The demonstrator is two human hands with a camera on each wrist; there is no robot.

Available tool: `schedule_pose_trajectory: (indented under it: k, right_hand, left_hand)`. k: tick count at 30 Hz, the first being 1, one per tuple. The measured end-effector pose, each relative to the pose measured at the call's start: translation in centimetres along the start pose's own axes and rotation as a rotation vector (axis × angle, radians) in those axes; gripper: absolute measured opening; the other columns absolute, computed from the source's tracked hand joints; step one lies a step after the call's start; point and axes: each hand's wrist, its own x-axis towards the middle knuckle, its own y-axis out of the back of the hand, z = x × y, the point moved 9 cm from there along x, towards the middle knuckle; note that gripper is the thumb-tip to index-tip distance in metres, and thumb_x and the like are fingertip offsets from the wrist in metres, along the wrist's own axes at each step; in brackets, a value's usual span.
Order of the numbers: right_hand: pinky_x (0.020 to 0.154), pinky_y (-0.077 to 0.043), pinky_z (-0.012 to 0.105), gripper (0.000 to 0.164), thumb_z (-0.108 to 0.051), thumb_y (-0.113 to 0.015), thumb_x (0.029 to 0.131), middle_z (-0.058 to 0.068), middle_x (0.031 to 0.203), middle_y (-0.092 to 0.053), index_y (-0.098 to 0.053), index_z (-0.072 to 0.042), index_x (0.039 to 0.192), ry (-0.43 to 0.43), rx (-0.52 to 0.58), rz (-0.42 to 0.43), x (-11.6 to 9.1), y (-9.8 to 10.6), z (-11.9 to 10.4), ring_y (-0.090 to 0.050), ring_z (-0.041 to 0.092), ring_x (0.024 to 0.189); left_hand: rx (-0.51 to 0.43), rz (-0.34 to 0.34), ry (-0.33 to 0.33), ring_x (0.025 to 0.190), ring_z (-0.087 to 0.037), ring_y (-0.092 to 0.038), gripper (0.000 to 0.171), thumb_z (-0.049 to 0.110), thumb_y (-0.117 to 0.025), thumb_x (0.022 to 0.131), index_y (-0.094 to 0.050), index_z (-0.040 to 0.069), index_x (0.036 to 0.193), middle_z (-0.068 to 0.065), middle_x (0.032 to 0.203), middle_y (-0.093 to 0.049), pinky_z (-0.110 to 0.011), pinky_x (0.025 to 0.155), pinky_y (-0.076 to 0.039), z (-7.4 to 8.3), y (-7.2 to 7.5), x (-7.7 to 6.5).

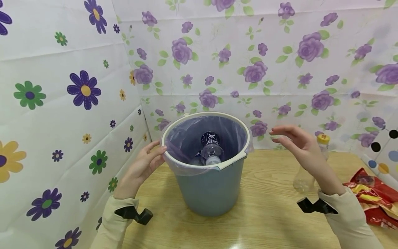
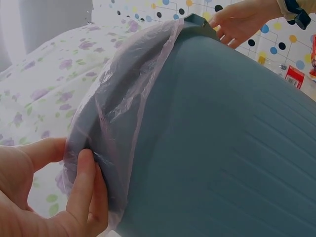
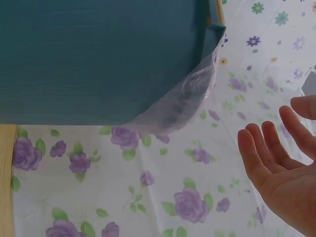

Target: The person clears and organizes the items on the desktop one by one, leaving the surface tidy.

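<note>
A blue-grey bucket [image 1: 209,193] with a cream rim stands on the table, lined with a thin translucent plastic bag [image 1: 177,148] folded over its rim. Inside lie clear plastic bottles [image 1: 212,152], one with a dark blue label. At the bucket's left side, my left hand [image 1: 143,164] pinches the bag-covered rim between thumb and fingers; the left wrist view shows the fingertips [image 2: 87,157] against the bag. My right hand [image 1: 300,148] hovers in the air to the right of the bucket, apart from it, fingers loosely bent and holding nothing.
Behind my right hand stands a clear bottle [image 1: 304,180] with a yellow cap. Red snack packets [image 1: 373,197] lie at the table's right side. Flower-printed sheets [image 1: 214,69] hang behind and to the left of the wooden table [image 1: 264,207].
</note>
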Motion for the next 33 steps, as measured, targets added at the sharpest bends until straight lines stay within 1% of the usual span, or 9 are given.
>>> schedule_pose_trajectory:
  k: [4, 9, 14, 17, 21, 22, 24, 28, 33]
  right_hand:
    - [0.092, -0.055, 0.027, 0.028, 0.018, -0.041, 0.094, 0.016, 0.12, -0.061, -0.05, 0.02, 0.12, 0.015, -0.001, 0.008, -0.5, 0.5, 0.1, -0.061, 0.018, 0.112]
    - [0.091, -0.055, 0.024, 0.027, 0.015, -0.042, 0.095, 0.012, 0.119, -0.063, -0.052, 0.018, 0.12, -0.028, -0.044, 0.039, -1.1, 1.6, 0.4, -0.061, 0.017, 0.11]
    - [0.092, -0.054, 0.021, 0.028, 0.017, -0.04, 0.095, 0.009, 0.119, -0.064, -0.051, 0.02, 0.12, -0.021, -0.035, 0.047, -1.6, 2.6, 0.5, -0.064, 0.016, 0.106]
    - [0.09, -0.054, 0.017, 0.027, 0.014, -0.041, 0.096, 0.006, 0.115, -0.065, -0.052, 0.018, 0.12, -0.033, -0.069, 0.082, -1.7, 3.4, 0.8, -0.066, 0.013, 0.1]
    - [0.081, -0.055, 0.014, 0.026, 0.008, -0.046, 0.097, 0.001, 0.108, -0.067, -0.055, 0.012, 0.121, -0.062, -0.137, 0.184, -2.0, 4.8, 1.2, -0.066, 0.008, 0.093]
    - [0.079, -0.056, 0.014, 0.026, 0.008, -0.046, 0.096, 0.001, 0.107, -0.067, -0.055, 0.013, 0.121, -0.055, -0.127, 0.21, -2.1, 5.2, 1.1, -0.066, 0.008, 0.093]
    - [0.075, -0.057, 0.014, 0.026, 0.005, -0.048, 0.097, 0.0, 0.103, -0.068, -0.057, 0.01, 0.121, -0.063, -0.137, 0.277, -2.3, 5.9, 1.2, -0.066, 0.008, 0.09]
    - [0.071, -0.057, 0.013, 0.025, 0.0, -0.05, 0.097, 0.001, 0.1, -0.067, -0.057, 0.009, 0.12, -0.083, -0.166, 0.392, -2.9, 7.3, 1.1, -0.065, 0.008, 0.088]
    - [0.067, -0.055, 0.011, 0.022, -0.002, -0.053, 0.096, 0.003, 0.096, -0.066, -0.061, 0.005, 0.116, -0.147, -0.266, 0.572, -3.9, 9.4, 1.1, -0.064, 0.008, 0.082]
  left_hand:
    - [-0.003, -0.011, -0.008, 0.097, -0.005, -0.066, 0.079, 0.012, -0.057, 0.096, -0.004, 0.002, 0.154, -0.003, 0.115, -0.057, -0.013, 0.089, -0.053, -0.1, 0.0, 0.0]
    - [-0.006, -0.017, -0.017, 0.095, -0.004, -0.066, 0.077, 0.011, -0.055, 0.096, -0.005, 0.001, 0.154, -0.002, 0.112, -0.058, -0.013, 0.088, -0.053, -0.1, 0.0, 0.1]
    - [-0.008, -0.017, -0.014, 0.094, -0.004, -0.066, 0.077, 0.011, -0.055, 0.096, -0.005, 0.002, 0.154, 0.0, 0.108, -0.061, -0.013, 0.087, -0.054, -0.2, 0.0, 0.1]
    - [-0.006, -0.016, -0.017, 0.094, -0.004, -0.066, 0.076, 0.011, -0.055, 0.096, -0.006, 0.002, 0.154, 0.001, 0.107, -0.061, -0.013, 0.087, -0.054, -0.3, 0.0, 0.1]
    - [-0.006, -0.01, -0.023, 0.094, -0.003, -0.066, 0.075, 0.011, -0.056, 0.096, -0.008, 0.001, 0.153, 0.001, 0.107, -0.061, -0.013, 0.088, -0.053, -0.2, 0.0, 0.1]
    - [-0.005, -0.009, -0.023, 0.094, -0.003, -0.066, 0.075, 0.011, -0.056, 0.096, -0.009, 0.001, 0.153, 0.002, 0.106, -0.062, -0.013, 0.088, -0.053, -0.2, 0.0, 0.1]
    - [-0.004, -0.008, -0.02, 0.094, -0.003, -0.065, 0.076, 0.012, -0.056, 0.096, -0.008, 0.002, 0.154, 0.002, 0.106, -0.062, -0.013, 0.089, -0.053, -0.2, 0.0, 0.1]
    - [-0.001, -0.018, -0.026, 0.094, -0.004, -0.065, 0.075, 0.012, -0.056, 0.096, -0.008, 0.001, 0.153, 0.001, 0.108, -0.061, -0.013, 0.087, -0.054, -0.1, -0.1, 0.1]
    - [0.005, -0.031, -0.04, 0.095, -0.004, -0.066, 0.072, 0.012, -0.055, 0.096, -0.011, 0.0, 0.152, 0.001, 0.107, -0.061, -0.012, 0.086, -0.054, 0.0, -0.2, 0.1]
